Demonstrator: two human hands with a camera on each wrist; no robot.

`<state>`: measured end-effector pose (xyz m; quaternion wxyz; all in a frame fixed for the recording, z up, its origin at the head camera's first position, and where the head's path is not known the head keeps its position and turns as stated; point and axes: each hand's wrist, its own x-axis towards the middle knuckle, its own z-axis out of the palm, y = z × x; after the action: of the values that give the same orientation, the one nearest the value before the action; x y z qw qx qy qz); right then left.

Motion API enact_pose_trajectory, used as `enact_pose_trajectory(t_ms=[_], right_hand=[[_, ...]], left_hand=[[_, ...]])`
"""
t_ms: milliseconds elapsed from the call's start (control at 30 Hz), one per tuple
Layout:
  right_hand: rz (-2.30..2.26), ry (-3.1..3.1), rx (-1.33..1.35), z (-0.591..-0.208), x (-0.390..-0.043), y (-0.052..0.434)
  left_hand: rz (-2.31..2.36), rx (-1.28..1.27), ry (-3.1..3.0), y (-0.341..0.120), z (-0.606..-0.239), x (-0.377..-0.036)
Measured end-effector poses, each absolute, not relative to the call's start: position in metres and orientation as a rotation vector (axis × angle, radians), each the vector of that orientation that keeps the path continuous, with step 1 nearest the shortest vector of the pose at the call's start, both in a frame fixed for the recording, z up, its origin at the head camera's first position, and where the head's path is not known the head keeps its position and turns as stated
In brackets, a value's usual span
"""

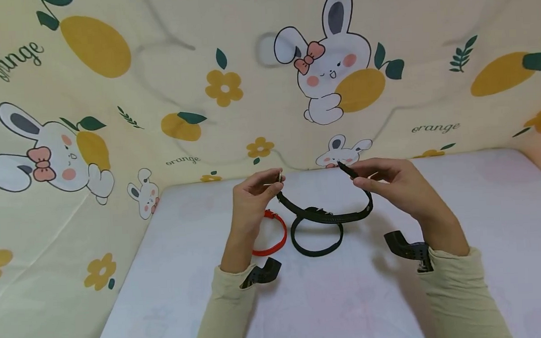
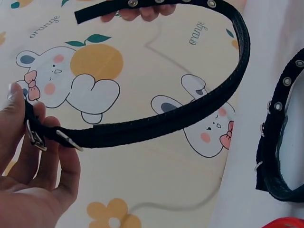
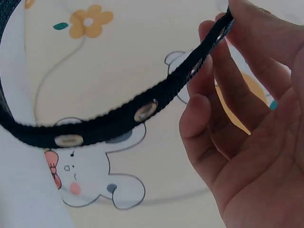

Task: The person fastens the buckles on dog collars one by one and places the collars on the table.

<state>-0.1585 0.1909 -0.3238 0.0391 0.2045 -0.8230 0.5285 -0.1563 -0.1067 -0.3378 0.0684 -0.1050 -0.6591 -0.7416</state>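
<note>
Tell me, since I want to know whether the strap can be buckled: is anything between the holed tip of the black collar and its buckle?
Nothing visible. The left hand pinches the buckle, the right hand pinches the holed tip of the black collar. Between them is only open air; the closed black collar and red collar lie below on the table.

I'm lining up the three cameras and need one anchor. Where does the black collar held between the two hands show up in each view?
Head: the black collar hangs mid-frame between left hand and right hand.
Left wrist: it arcs from the buckle at lower left up to the top edge.
Right wrist: its eyelet end crosses from left to upper right.
Shared landmark: the rabbit-print cloth behind it.
</note>
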Motion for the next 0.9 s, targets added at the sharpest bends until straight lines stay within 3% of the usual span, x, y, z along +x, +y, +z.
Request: enact_pose_trajectory(t_ms=[367, 900], right_hand=[[1.392, -2.602, 0.693, -0.322, -0.154, 0.169], [1.309, -2.597, 0.837, -0.321, -0.152, 0.148]], left_hand=[[-2.221, -0.539, -1.961, -0.093, -0.341, -0.151], [-2.097, -0.575, -2.139, -0.084, -0.341, -0.148]])
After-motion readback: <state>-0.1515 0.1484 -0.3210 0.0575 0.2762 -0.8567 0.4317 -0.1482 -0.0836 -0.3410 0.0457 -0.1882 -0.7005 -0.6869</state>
